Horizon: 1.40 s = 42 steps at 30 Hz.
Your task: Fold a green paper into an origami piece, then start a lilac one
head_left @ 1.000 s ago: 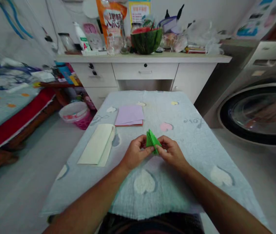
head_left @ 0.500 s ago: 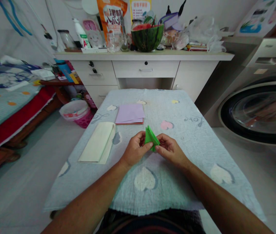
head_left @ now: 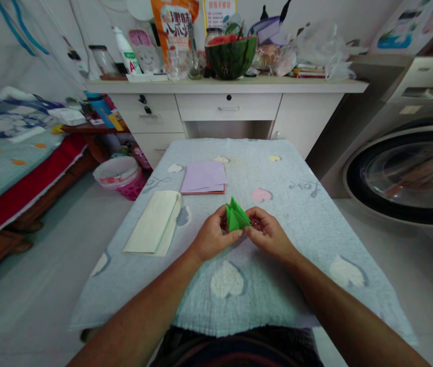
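Between my hands, above the cloth-covered table (head_left: 285,285), is a folded piece of bright green paper (head_left: 237,216) with pointed flaps standing up. My left hand (head_left: 214,229) grips its left and lower side, the thumb along the bottom edge. From the other side my right hand (head_left: 268,229) pinches the right corner with thumb and fingers. Some fingertips are hidden behind the paper. Farther back lies a stack of square paper (head_left: 204,176), purple on top with red showing at its front edge. Left of my hands rests a folded cream-coloured sheet (head_left: 150,224).
Behind the table stands a white cabinet (head_left: 227,87) carrying a cut watermelon (head_left: 232,58), an orange bag (head_left: 174,30), jars and plastic bags. A washing machine (head_left: 411,153) is at the right. On the left are a bed (head_left: 10,163) and a pink bin (head_left: 130,189).
The green paper has turned and its flaps are spread wider, showing a broad front face. My left thumb has moved down from that face to the lower edge.
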{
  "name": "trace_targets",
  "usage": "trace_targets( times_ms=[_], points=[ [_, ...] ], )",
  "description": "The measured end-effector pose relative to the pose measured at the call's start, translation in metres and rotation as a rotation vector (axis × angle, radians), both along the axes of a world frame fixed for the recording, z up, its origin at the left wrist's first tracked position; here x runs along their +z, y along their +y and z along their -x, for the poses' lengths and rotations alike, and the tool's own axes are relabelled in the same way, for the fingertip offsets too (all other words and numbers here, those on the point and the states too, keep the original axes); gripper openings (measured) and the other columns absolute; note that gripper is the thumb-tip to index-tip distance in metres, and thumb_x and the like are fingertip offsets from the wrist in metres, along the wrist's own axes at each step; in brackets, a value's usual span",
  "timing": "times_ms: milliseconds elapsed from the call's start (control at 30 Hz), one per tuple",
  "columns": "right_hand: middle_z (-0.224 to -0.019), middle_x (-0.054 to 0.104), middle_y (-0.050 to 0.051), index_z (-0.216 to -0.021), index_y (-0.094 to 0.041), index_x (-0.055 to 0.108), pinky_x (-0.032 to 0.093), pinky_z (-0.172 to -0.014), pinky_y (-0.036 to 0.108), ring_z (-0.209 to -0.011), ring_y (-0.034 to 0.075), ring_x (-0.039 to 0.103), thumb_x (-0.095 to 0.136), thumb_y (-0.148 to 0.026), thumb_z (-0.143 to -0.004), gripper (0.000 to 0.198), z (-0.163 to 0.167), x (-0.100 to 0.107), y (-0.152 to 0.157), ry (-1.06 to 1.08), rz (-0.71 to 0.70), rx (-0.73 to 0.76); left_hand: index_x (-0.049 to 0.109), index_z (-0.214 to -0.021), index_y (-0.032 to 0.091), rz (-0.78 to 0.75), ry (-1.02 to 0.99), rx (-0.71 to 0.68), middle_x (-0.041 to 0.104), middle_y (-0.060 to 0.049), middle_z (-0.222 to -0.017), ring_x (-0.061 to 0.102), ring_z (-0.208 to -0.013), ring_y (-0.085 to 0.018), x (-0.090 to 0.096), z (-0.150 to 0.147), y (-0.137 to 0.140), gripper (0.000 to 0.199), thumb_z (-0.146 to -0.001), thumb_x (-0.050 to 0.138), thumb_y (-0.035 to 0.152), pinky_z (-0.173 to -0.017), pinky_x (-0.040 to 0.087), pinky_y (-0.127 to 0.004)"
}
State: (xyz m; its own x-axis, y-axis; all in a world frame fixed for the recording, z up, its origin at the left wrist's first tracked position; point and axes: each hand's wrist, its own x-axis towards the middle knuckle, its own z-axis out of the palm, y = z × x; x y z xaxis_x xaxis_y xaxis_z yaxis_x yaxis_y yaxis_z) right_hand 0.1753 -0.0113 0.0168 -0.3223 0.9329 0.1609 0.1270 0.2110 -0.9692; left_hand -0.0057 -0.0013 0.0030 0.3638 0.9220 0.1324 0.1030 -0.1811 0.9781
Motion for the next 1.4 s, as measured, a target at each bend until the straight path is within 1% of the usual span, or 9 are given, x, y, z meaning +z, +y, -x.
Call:
trace_targets(
  times_ms=[200,400,500,667,833,967,1167,1300,1400],
  points=[
    [-0.075,0.054,-0.001,-0.089,-0.021,0.054,0.040,-0.059,0.025,-0.067,0.013,0.050,0.064,-0.033,-0.079,0.019,0.000,0.003,-0.001,-0.038,-0.011,0.004,0.056,-0.105,0.020,-0.069,0.165,0.044,0.066,-0.003,-0.094,0.062,-0.083,-0.016,0.006,0.000,-0.003,0.034,-0.078,0.069,0.036,-0.073,0.048,-0.028],
    [-0.075,0.054,-0.001,-0.086,-0.021,0.053,0.041,-0.061,0.025,-0.069,0.013,0.051,0.064,-0.038,-0.082,0.022,0.001,-0.007,0.003,0.085,0.001,-0.017,0.035,-0.131,0.024,-0.108,0.105,0.071,0.063,-0.002,-0.097,0.062,-0.082,-0.015,0.011,-0.002,-0.005,0.065,-0.076,0.068,0.024,-0.070,0.048,-0.026],
    [-0.076,0.056,-0.001,-0.087,-0.020,0.051,0.042,-0.060,0.025,-0.068,0.012,0.052,0.064,-0.040,-0.082,0.024,0.001,-0.010,0.004,0.126,0.039,-0.024,0.031,-0.133,0.025,-0.113,0.105,0.082,0.061,-0.003,-0.101,0.061,-0.082,-0.014,0.012,-0.005,-0.007,0.072,-0.073,0.069,0.020,-0.071,0.049,-0.027],
    [-0.069,0.053,-0.003,-0.085,-0.021,0.050,0.037,-0.048,0.022,-0.056,0.009,0.046,0.064,-0.043,-0.082,0.026,0.003,-0.009,0.004,0.141,0.104,-0.055,0.028,-0.132,0.025,-0.084,0.075,0.119,0.057,-0.001,-0.098,0.060,-0.080,-0.014,0.011,-0.009,-0.008,0.082,-0.066,0.076,0.022,-0.071,0.049,-0.028],
    [-0.080,0.057,-0.001,-0.096,-0.022,0.047,0.036,-0.045,0.019,-0.055,0.008,0.046,0.066,-0.041,-0.081,0.031,0.004,-0.006,0.005,0.196,0.119,-0.031,0.032,-0.127,0.024,-0.071,0.008,0.128,0.055,-0.002,-0.100,0.061,-0.081,-0.013,0.008,-0.010,-0.007,0.070,-0.070,0.072,0.021,-0.073,0.050,-0.028],
    [-0.083,0.057,-0.003,-0.099,-0.024,0.039,0.038,-0.045,0.019,-0.056,0.008,0.049,0.068,-0.039,-0.079,0.038,0.005,-0.007,0.004,0.283,0.125,-0.038,0.038,-0.106,0.022,-0.063,-0.071,0.141,0.055,-0.002,-0.101,0.060,-0.079,-0.011,0.007,-0.010,-0.007,0.048,-0.072,0.071,0.020,-0.070,0.050,-0.026],
    [-0.073,0.052,-0.004,-0.086,-0.024,0.039,0.041,-0.049,0.022,-0.060,0.011,0.051,0.068,-0.041,-0.080,0.034,0.003,-0.008,0.002,0.213,0.080,-0.054,0.049,-0.080,0.019,-0.331,0.146,0.171,0.054,-0.006,-0.102,0.057,-0.090,-0.016,0.009,-0.007,-0.008,0.017,-0.076,0.066,0.018,-0.076,0.049,-0.028],
    [-0.079,0.054,-0.002,-0.086,-0.023,0.041,0.044,-0.056,0.023,-0.065,0.011,0.052,0.068,-0.037,-0.080,0.030,0.002,-0.006,0.000,0.177,-0.021,-0.057,0.053,-0.081,0.020,-0.459,0.231,0.230,0.056,-0.007,-0.105,0.056,-0.101,-0.020,0.012,-0.006,-0.008,0.017,-0.073,0.064,0.011,-0.083,0.049,-0.031],
    [-0.084,0.055,0.000,-0.088,-0.023,0.046,0.044,-0.059,0.024,-0.070,0.012,0.054,0.068,-0.033,-0.081,0.025,0.002,-0.003,-0.001,0.123,-0.107,-0.075,0.054,-0.084,0.020,-0.472,0.246,0.249,0.058,-0.006,-0.106,0.058,-0.094,-0.018,0.014,-0.006,-0.009,0.016,-0.074,0.061,0.009,-0.082,0.049,-0.030]
  ],
)
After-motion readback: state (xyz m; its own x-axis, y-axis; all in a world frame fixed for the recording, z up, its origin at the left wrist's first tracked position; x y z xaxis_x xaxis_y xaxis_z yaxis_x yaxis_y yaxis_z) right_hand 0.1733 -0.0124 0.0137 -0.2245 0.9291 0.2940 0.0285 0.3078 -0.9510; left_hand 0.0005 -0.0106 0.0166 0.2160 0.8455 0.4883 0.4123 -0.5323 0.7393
